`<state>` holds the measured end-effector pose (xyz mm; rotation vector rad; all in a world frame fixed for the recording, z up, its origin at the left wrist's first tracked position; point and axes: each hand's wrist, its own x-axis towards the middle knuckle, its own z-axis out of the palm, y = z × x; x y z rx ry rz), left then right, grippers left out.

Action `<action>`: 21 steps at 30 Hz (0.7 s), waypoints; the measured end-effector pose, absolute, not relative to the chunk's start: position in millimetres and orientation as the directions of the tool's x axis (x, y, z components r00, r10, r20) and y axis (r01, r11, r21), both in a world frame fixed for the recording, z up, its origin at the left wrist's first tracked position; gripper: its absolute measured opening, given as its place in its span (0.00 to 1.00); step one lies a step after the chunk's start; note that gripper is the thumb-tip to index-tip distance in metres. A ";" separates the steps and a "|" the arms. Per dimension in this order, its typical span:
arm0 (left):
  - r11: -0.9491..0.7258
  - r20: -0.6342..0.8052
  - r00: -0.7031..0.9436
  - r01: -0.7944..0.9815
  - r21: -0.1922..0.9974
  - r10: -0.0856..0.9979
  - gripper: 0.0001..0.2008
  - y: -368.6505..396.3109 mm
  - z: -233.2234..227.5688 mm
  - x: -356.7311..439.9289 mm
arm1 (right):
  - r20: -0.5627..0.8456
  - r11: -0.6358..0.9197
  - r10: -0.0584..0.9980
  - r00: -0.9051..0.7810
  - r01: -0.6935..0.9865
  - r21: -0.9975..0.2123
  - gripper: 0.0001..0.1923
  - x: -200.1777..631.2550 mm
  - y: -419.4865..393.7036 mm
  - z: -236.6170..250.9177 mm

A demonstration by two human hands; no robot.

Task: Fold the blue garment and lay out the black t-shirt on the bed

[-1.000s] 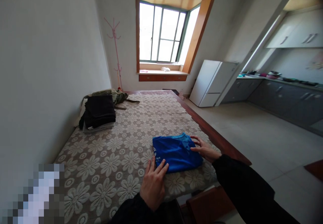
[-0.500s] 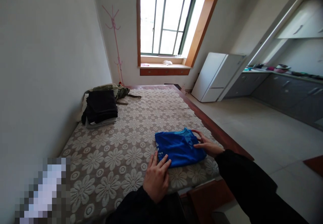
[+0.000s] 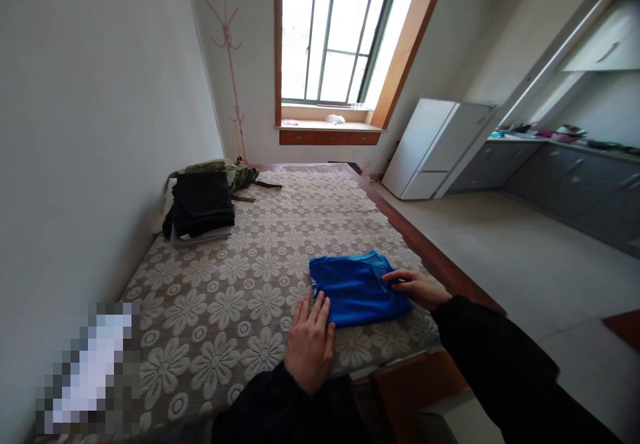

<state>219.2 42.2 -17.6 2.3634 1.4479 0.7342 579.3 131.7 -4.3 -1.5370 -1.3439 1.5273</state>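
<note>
The left hand (image 3: 310,344) lies flat and open, palm down, on the flowered bed cover (image 3: 225,304), its fingertips just reaching the near left corner of the folded blue shirt (image 3: 356,289). It grasps nothing — the fingers are spread and pressing lightly. Across the shirt from it, the right hand (image 3: 417,287) rests on the shirt's right edge, fingers extended over the cloth and loose, not clenched; whether a fingertip pinches the fabric cannot be told. Both arms wear dark sleeves (image 3: 495,364).

The shirt sits between the two hands, folded into a neat rectangle, near the bed's right side, where a dark red wooden frame (image 3: 440,271) runs just beyond the right hand.

Beyond the left hand and well apart from the shirt, toward the wall, lies a stack of folded dark clothes (image 3: 203,211), with an olive-green garment (image 3: 225,172) just behind it. Farther still stand a pink coat stand (image 3: 231,71) in the corner and a bright window (image 3: 333,37) with a wooden sill. Far off past the right hand are a white refrigerator (image 3: 435,147) and grey kitchen cabinets (image 3: 565,184).
</note>
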 end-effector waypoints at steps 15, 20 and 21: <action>-0.478 0.304 0.374 0.759 0.443 0.876 0.26 43.7 -22.8 219.3 | -0.300 -0.222 0.950 -0.088 0.487 -0.845 0.28 564.1 135.6 19.2; -0.475 0.288 0.380 0.752 0.458 0.879 0.27 42.8 -21.3 218.1 | -0.318 -0.270 0.946 -0.057 0.406 -0.873 0.30 560.4 136.0 12.2; -0.472 0.283 0.379 0.751 0.462 0.881 0.27 42.8 -20.8 218.0 | -0.337 -0.293 0.939 -0.061 0.365 -0.884 0.31 560.0 136.4 10.7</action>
